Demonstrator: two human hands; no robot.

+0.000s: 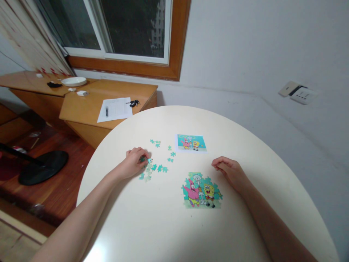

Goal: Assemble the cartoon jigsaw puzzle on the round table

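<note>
My left hand rests on the round cream table, fingers curled and pinched on a green puzzle piece. Several loose teal pieces lie just right of it. A partly joined cartoon puzzle sits at the table's middle. My right hand lies to the right of that puzzle, fingers curled inward on the tabletop, nothing visible in them. A small reference picture of the same cartoon lies farther back.
A low wooden cabinet stands behind the table at left, carrying a sheet of paper, keys and a white plate. A black round stand base sits on the wooden floor. Window and wall sockets behind.
</note>
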